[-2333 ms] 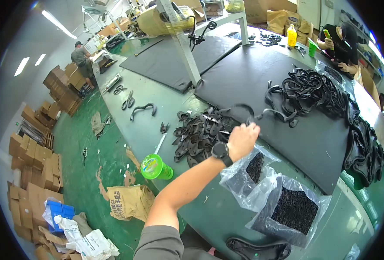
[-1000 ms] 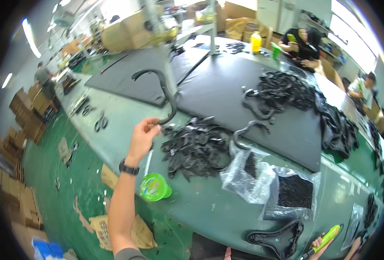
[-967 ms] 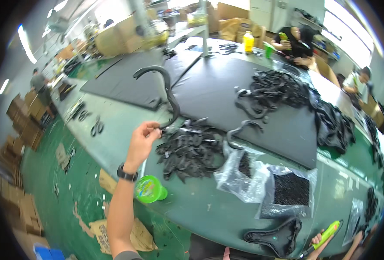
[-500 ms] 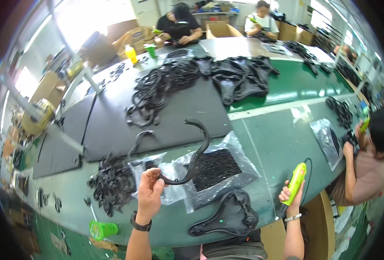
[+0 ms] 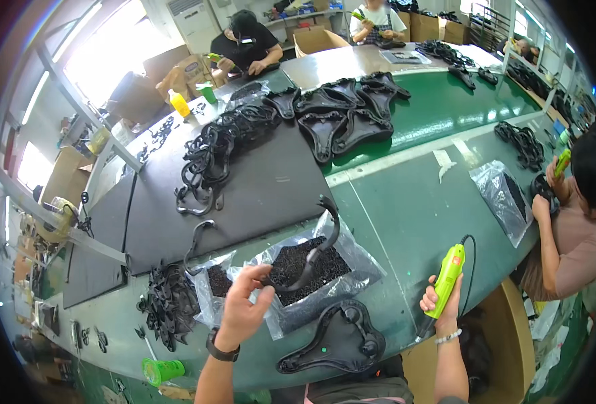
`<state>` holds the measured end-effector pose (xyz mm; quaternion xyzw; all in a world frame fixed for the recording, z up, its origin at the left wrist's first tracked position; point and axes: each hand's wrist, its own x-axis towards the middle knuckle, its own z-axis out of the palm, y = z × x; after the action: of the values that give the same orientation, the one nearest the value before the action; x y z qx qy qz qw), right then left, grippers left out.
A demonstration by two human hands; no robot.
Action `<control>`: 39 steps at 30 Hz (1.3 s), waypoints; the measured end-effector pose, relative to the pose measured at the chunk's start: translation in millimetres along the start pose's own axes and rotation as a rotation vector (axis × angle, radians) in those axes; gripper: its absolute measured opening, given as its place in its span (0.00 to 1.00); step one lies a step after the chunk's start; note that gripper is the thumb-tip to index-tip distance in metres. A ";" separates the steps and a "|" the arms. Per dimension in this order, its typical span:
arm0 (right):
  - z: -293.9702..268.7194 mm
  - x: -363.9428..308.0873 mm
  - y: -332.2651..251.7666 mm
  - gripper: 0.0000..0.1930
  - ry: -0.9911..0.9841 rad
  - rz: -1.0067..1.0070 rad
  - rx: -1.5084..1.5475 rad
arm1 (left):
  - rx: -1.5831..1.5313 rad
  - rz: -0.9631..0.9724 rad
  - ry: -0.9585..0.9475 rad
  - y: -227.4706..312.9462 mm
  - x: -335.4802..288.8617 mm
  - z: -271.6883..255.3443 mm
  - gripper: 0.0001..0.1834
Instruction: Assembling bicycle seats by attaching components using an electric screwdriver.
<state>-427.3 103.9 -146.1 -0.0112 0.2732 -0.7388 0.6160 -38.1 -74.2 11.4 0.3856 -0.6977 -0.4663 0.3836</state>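
Note:
My left hand [image 5: 245,308] pinches one end of a curved black plastic strip [image 5: 309,268], which arcs up and away above an opened clear bag of small black screw-like pieces [image 5: 321,273]. My right hand [image 5: 441,301] is wrapped round a bright green electric screwdriver [image 5: 449,273], its tip pointing down near the table's front edge and its cord rising from the top. Between my forearms, a black bicycle saddle shell [image 5: 332,340] lies on the green table with its hollow side up. Left of my left hand is a heap of small black flat parts [image 5: 165,306].
Curved black strips [image 5: 227,141] are piled on a dark mat [image 5: 264,178], with several saddle shells [image 5: 325,131] beyond. A green cup [image 5: 163,370] lies near the front left. An open carton [image 5: 513,337] stands below the right edge. Co-workers sit at the far side and right.
The view has shifted slightly. The strip in my left hand has tilted, its free end now farther right of the hand. My right hand still holds the screwdriver, now a little more upright.

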 end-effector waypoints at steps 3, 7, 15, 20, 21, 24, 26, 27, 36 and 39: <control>4.2 -2.9 4.0 0.42 0.045 -0.015 -0.050 | -0.083 -0.022 -0.096 -2.8 1.1 9.8 0.17; -2.0 -4.5 2.3 0.43 0.024 -0.018 -0.031 | -0.208 -0.067 -0.143 -1.0 5.5 18.7 0.14; 4.2 -0.8 2.5 0.42 0.012 -0.022 -0.021 | -0.514 -0.112 0.049 3.5 13.2 11.8 0.18; 3.3 -0.3 1.0 0.42 0.007 -0.029 -0.046 | -0.482 -0.083 0.036 1.3 12.8 14.2 0.20; 3.7 -0.9 1.7 0.42 0.010 -0.034 -0.049 | -0.472 -0.070 0.028 1.5 11.4 14.1 0.21; 10.6 -1.9 4.4 0.41 0.038 -0.043 -0.057 | -0.386 -0.044 0.023 -4.5 8.9 11.8 0.22; 13.1 -1.7 5.5 0.40 0.062 -0.048 -0.063 | -0.401 -0.066 0.004 -9.4 7.8 8.6 0.21; 12.2 -2.5 5.2 0.40 0.056 -0.049 -0.075 | -0.416 -0.087 -0.013 -11.1 6.4 8.7 0.19; 7.8 -0.1 3.5 0.42 0.028 -0.035 -0.044 | -0.565 -0.168 -0.051 -17.8 15.7 20.8 0.15; 2.8 0.0 1.5 0.43 -0.003 -0.027 -0.031 | -0.676 -0.219 -0.024 -18.0 20.6 28.1 0.17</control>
<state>-425.0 102.6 -144.3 -0.0257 0.2836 -0.7425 0.6063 -68.4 -87.5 -9.6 0.3037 -0.4629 -0.7136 0.4292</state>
